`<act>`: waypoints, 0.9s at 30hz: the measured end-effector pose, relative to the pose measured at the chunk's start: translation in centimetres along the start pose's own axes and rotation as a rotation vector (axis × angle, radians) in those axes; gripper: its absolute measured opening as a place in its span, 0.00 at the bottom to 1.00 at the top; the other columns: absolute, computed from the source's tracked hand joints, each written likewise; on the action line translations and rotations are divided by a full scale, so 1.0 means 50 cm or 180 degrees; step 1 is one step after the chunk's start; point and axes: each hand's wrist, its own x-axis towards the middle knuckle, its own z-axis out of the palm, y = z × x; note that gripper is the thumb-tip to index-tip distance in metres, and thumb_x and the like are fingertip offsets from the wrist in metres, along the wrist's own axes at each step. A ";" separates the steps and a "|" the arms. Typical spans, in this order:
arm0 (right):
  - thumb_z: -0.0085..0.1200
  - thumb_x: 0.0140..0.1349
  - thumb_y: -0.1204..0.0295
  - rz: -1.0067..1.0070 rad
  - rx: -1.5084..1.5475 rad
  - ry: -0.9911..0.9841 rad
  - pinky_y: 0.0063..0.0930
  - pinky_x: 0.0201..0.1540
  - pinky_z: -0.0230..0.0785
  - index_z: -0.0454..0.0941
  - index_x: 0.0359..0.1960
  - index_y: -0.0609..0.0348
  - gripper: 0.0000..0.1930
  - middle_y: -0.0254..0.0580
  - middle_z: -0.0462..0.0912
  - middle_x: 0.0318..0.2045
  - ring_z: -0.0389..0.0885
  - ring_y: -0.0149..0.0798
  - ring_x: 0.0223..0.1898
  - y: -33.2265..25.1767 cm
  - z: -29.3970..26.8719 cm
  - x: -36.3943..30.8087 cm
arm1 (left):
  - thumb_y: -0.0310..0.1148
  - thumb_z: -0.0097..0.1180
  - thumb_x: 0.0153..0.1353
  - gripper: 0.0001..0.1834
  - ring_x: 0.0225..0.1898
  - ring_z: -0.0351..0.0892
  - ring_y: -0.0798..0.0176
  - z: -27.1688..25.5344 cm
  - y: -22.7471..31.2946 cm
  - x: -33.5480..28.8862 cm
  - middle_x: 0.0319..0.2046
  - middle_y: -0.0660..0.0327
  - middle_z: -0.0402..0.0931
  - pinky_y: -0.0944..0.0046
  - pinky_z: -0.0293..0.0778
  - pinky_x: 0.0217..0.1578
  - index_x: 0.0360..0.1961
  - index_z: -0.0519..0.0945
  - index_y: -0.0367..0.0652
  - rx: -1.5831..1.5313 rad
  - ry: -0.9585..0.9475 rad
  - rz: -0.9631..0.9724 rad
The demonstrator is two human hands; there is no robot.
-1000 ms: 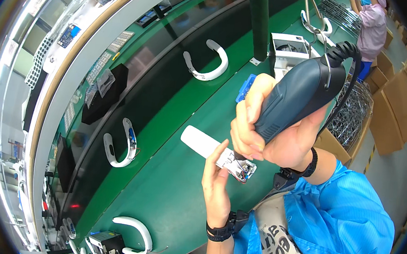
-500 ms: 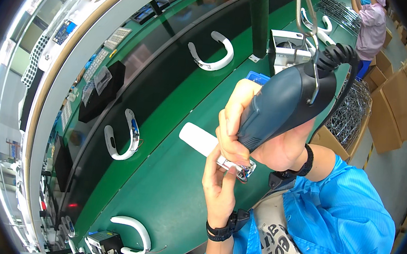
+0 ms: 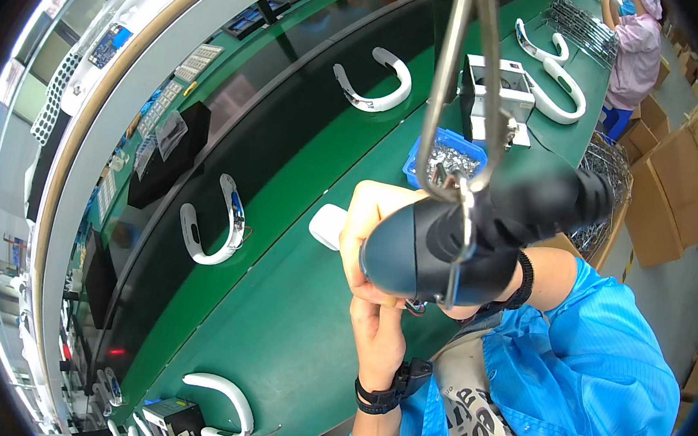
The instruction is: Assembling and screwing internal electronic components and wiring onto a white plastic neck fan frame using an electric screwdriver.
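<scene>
My right hand (image 3: pixel 368 211) is closed around a dark blue-grey electric screwdriver (image 3: pixel 404 251), whose rounded cable end points up toward me. A bent metal hanger (image 3: pixel 433 126) is attached at that end. Below the tool, my left hand (image 3: pixel 377 335) grips a white curved plastic piece (image 3: pixel 328 226). Only its smooth white end and a few small wires near my fingers show. The screwdriver and my right hand hide the tool's tip and most of my left fingers.
A blue bin of small metal parts (image 3: pixel 452 160) stands beyond my hands, near a white-and-black box device (image 3: pixel 498 98). White U-shaped pieces (image 3: pixel 391 98) lie on the green belt and table. Cartons (image 3: pixel 680 178) stand at right; a person in pink (image 3: pixel 634 56) works at the far right.
The screwdriver has swung more upright, its cable end now facing me, and my right hand has shifted left over the white piece. The blue bin has come into fuller view.
</scene>
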 end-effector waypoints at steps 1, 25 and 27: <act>0.41 0.64 0.20 -0.0071 -0.0107 0.0010 0.24 0.25 0.61 0.70 0.41 0.59 0.46 0.31 0.70 0.23 0.66 0.25 0.22 0.000 0.003 0.001 | 0.23 0.54 0.75 0.03 0.44 0.78 0.69 -0.006 -0.008 0.000 0.43 0.63 0.80 0.66 0.75 0.48 0.44 0.80 0.38 0.0130 0.0002 0.0042; 0.61 0.74 0.55 -0.1235 -0.1553 0.2753 0.45 0.75 0.59 0.61 0.73 0.64 0.36 0.49 0.68 0.67 0.68 0.45 0.70 -0.035 -0.112 -0.167 | 0.46 0.38 0.82 0.33 0.49 0.87 0.49 0.049 -0.006 0.033 0.49 0.46 0.82 0.50 0.82 0.56 0.81 0.60 0.39 -0.0282 -0.0436 -0.0038; 0.68 0.67 0.61 -0.1588 -0.2829 0.3225 0.45 0.67 0.67 0.70 0.68 0.62 0.32 0.51 0.73 0.62 0.74 0.46 0.62 0.011 -0.112 -0.224 | 0.45 0.38 0.82 0.33 0.49 0.87 0.49 0.052 0.001 0.033 0.49 0.46 0.82 0.50 0.82 0.55 0.81 0.60 0.39 -0.0251 -0.0467 -0.0085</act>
